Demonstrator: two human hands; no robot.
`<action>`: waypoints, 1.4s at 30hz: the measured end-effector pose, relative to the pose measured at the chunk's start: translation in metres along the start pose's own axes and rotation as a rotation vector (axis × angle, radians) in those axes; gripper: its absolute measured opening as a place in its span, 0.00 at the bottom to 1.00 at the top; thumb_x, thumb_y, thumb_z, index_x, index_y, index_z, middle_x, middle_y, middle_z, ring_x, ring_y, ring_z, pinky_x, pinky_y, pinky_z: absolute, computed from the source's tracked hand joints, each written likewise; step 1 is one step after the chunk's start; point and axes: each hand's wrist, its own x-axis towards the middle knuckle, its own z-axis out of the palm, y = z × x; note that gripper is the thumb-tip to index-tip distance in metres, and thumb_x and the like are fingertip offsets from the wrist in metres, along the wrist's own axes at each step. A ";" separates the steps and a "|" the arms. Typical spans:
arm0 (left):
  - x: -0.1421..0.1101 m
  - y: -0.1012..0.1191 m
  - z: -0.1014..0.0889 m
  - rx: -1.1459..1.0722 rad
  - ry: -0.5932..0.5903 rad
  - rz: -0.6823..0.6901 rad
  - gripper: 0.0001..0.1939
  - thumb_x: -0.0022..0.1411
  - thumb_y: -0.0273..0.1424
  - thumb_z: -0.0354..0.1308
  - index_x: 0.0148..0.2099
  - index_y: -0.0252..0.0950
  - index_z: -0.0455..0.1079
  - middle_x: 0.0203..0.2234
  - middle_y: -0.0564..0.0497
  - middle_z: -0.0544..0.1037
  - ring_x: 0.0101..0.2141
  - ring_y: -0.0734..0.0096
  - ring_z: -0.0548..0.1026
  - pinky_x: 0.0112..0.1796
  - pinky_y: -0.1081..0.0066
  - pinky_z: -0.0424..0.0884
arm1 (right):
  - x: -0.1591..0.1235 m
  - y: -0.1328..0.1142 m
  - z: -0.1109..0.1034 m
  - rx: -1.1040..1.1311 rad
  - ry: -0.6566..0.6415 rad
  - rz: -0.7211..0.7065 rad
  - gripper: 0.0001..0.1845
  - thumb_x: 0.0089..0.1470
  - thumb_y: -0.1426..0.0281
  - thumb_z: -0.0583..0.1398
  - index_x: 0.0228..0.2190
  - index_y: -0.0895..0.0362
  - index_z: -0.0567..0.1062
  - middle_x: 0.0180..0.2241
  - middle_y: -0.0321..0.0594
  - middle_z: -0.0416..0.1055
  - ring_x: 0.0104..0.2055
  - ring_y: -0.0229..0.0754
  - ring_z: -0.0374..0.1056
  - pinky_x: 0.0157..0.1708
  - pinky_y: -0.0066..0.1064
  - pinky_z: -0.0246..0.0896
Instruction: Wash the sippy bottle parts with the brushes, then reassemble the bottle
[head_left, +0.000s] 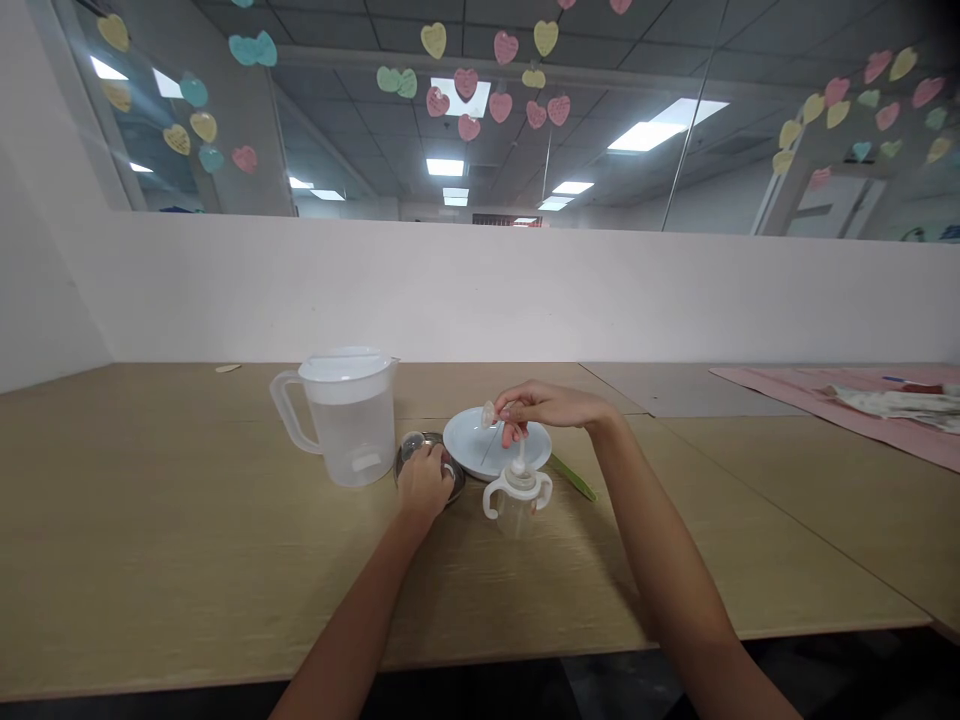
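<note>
My left hand [424,482] rests closed on a small steel bowl [409,450] beside a clear plastic pitcher [346,415] with a white lid. My right hand [544,408] hovers over a white plate [469,445], its fingers pinched on a small translucent piece [489,412] with a thin straw hanging from it. Just below stands a clear baby cup with two white handles [517,495], with a white stem rising from its top toward my right fingers.
A green stick-like utensil [574,478] lies right of the plate. A pink mat [862,405] with papers lies at the far right. A white partition wall runs behind the wooden table [187,560].
</note>
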 end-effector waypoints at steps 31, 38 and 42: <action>-0.007 0.019 -0.007 -0.512 0.571 0.220 0.09 0.64 0.32 0.47 0.39 0.37 0.68 0.35 0.47 0.73 0.39 0.68 0.71 0.43 0.69 0.67 | 0.047 0.033 0.030 0.070 0.163 0.069 0.30 0.39 0.64 0.69 0.45 0.56 0.70 0.31 0.34 0.66 0.29 0.34 0.66 0.30 0.27 0.66; -0.006 0.020 -0.005 -0.638 0.553 0.155 0.09 0.61 0.35 0.52 0.37 0.37 0.71 0.32 0.48 0.75 0.36 0.68 0.72 0.41 0.68 0.68 | 0.049 0.041 0.029 0.154 0.215 0.110 0.31 0.37 0.64 0.69 0.44 0.58 0.69 0.30 0.34 0.67 0.27 0.35 0.67 0.27 0.27 0.66; 0.001 0.023 -0.003 -1.012 0.522 -0.075 0.12 0.55 0.39 0.57 0.36 0.35 0.72 0.31 0.48 0.77 0.34 0.68 0.75 0.37 0.69 0.70 | 0.049 0.033 0.031 0.064 0.267 0.050 0.25 0.36 0.64 0.69 0.38 0.58 0.71 0.28 0.32 0.66 0.25 0.33 0.65 0.23 0.25 0.63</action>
